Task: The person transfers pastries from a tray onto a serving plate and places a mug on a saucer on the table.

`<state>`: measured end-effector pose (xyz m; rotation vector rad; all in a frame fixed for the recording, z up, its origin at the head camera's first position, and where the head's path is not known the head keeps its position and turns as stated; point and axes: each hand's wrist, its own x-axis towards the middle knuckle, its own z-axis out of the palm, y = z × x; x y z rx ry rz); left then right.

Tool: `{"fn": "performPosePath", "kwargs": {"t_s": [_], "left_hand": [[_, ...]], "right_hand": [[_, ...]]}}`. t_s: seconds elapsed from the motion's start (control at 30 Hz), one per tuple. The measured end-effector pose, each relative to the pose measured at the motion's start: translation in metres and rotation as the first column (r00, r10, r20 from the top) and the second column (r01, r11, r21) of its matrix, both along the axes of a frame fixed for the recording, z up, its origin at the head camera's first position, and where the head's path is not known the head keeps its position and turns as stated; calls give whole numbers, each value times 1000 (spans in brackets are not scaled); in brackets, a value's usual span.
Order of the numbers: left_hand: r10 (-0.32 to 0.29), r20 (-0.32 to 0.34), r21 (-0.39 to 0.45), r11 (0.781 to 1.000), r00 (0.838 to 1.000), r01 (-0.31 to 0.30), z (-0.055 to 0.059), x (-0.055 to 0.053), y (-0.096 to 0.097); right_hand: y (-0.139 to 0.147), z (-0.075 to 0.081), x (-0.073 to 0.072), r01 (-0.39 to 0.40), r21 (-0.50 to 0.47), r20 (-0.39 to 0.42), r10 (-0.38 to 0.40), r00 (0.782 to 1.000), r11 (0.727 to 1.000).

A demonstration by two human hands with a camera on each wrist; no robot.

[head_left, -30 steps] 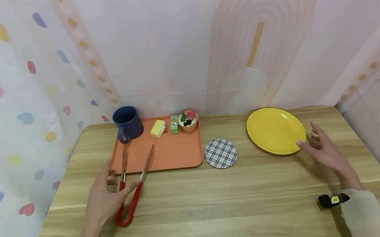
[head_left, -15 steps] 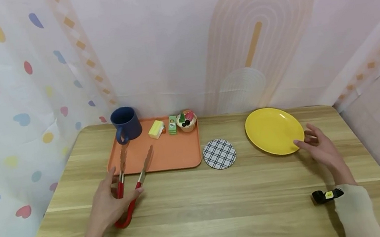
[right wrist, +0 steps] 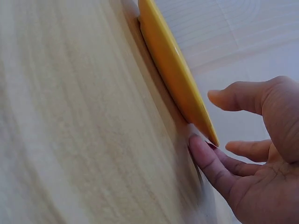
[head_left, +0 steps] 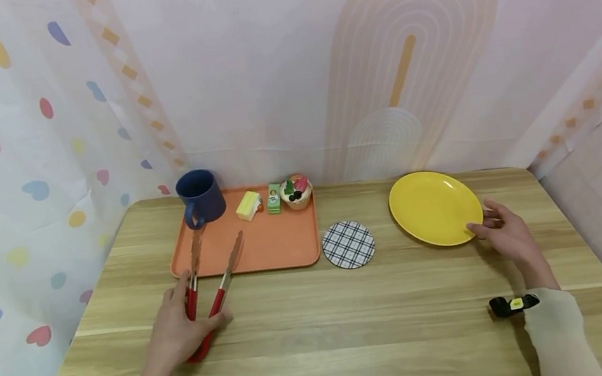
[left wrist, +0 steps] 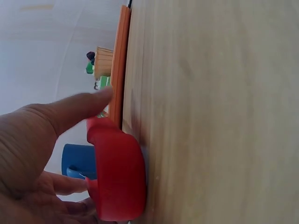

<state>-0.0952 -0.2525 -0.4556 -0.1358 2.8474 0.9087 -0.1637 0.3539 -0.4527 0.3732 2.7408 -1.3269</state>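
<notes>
Lowering around the red-handled tongs (head_left: 216,304), the left hand (head_left: 176,327) now sits further down the handles than a second ago, thumb and fingers spread astride them, not clamped. Tongs unmoved: handles over the table (head_left: 328,338), tips over the orange tray (head_left: 280,242), near the blue mug (head_left: 200,192). Right hand (head_left: 507,236) has closed in on the yellow plate (head_left: 433,208), at the table's right: thumb above the rim and apart from it, fingertips low by its edge; contact unclear. Plate looks flat, coaster (head_left: 348,244) unchanged. Reads as both hands positioned for a grip, nothing lifted yet.
</notes>
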Motion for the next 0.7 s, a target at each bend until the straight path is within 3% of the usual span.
{"fn": "performPosePath", "kwargs": {"t_s": [0.7], "left_hand": [[30,1,-52,998,1000,-30,0,-2,3]], "right_hand": [[1,-4,0,30,-60,-6,-30,1000,998]]}}
